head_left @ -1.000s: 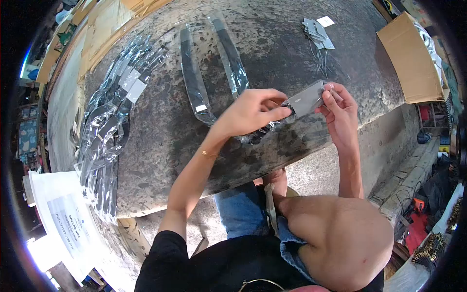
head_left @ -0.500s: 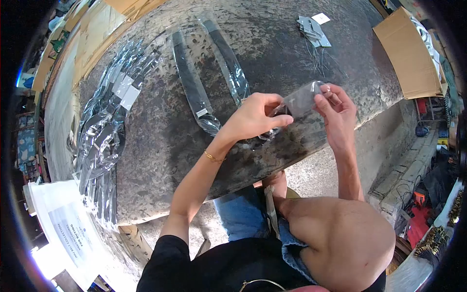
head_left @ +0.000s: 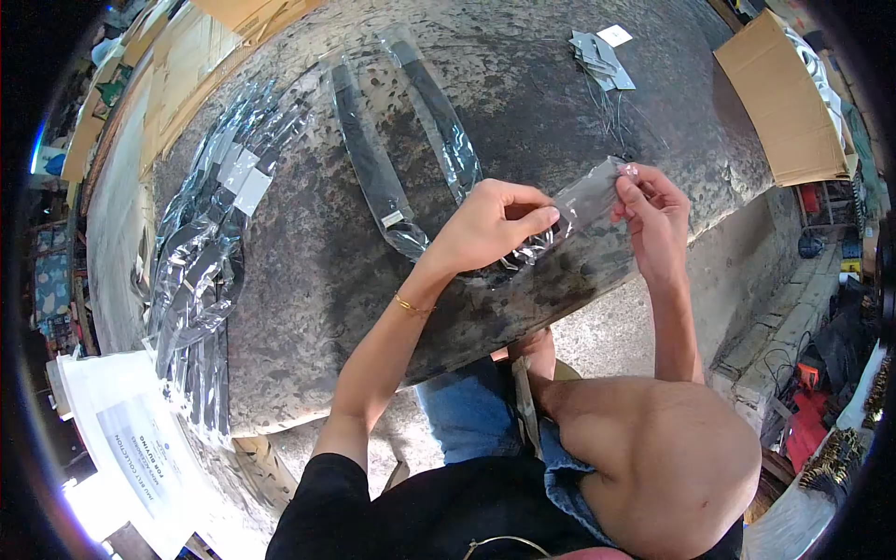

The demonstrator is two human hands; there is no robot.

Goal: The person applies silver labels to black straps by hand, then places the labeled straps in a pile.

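A clear plastic sleeve stretches between my two hands above the table edge. My left hand is closed on it, thumb and fingers pinched together, and my right hand pinches its open-looking far end. The sleeve appears to run on under my left hand to a dark strap, a belt, that lies in clear plastic and is bent in a U. A small pale label shows near its bend. The part beneath my left hand and wrist is hidden.
Several dark belts in plastic with pale tags are piled on the left of the dark worn table. Grey tags with strings lie at the back right. A cardboard box stands at the right edge, and a printed white bag at lower left.
My right hand has shifted slightly right, and the sleeve between my hands looks flatter and more stretched. My left hand stays nearly in place, still pinching.
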